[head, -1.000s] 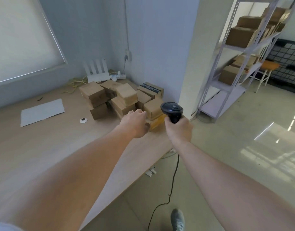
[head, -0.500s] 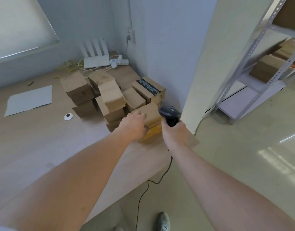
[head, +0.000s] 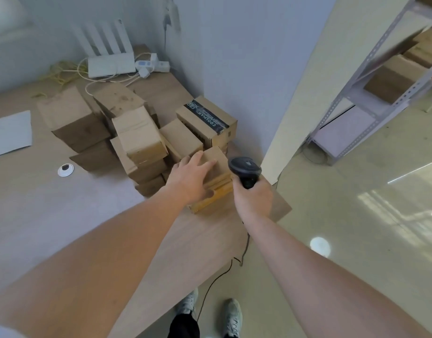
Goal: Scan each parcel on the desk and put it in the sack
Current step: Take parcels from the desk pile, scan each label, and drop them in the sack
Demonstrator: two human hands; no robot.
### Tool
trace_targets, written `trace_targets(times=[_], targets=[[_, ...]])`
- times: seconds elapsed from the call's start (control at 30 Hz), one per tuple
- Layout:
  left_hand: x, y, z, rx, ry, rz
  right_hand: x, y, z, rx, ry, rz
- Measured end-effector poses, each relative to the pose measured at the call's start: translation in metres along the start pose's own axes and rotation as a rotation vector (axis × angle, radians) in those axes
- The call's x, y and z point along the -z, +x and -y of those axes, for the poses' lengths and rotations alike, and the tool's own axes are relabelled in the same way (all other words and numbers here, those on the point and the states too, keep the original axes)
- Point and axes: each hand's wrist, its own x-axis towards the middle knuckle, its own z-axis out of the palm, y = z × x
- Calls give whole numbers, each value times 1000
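One small cardboard parcel [head: 216, 164] is looking light and stiff, the left hand [head: 190, 178] resting spread across its top, the right hand [head: 252, 200] gripping the scanner [head: 245, 170]; clasping its side faces is looking best.

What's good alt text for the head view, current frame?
A person's left hand rests on the top of the nearest cardboard parcel in a pile on a wooden desk, while the right hand grips a black corded barcode scanner beside it. A white router sits behind.

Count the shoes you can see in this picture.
2. The left shoe is partly hidden by the desk edge at the bottom; the right shoe stands beside it on the floor.
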Motion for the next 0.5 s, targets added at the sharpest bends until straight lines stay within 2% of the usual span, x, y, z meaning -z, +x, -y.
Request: trace_targets(times=[0.1,0.23,0.37,0.5], targets=[[-3,10,7,1,48,-37,-7,2,0,-4,8,4],[-7,8,5,37,-14,-17,-5,1,-2,-16,-7,-9],[-5,-8,-2,116,-121,6,4,-3,4,-6,-4,9],[5,-32,-8,200,-126,-6,18,-15,14,38,7,42]])
